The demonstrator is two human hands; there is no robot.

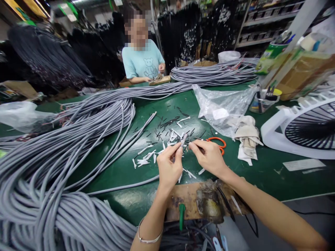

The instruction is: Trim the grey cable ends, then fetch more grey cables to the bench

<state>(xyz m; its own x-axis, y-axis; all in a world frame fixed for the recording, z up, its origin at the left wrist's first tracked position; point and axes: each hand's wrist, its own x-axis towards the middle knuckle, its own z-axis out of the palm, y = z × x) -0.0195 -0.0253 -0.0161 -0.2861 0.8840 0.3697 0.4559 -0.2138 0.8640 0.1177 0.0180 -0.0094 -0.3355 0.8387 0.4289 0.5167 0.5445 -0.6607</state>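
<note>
My left hand [169, 165] pinches the end of a grey cable [136, 183], which runs in from the left and passes behind that hand. A pale, silvery tip [184, 138] sticks up from between the fingers. Just to the right, my right hand [209, 157] is closed thumb to forefinger close to the tip; whatever it grips is too small to make out. White scraps [143, 161] and short black pieces [167, 122] lie scattered around and behind both hands. Orange-handled scissors [221, 143] rest beyond my right hand, partly covered by it.
Large bundles of grey cable [86, 139] cover the left side. A stained wooden board [180, 195] with a green clamp [181, 216] is below my hands. To the right are a plastic bag [222, 104], a cloth [247, 136] and a white fan [274, 136]. A co-worker [143, 62] sits opposite.
</note>
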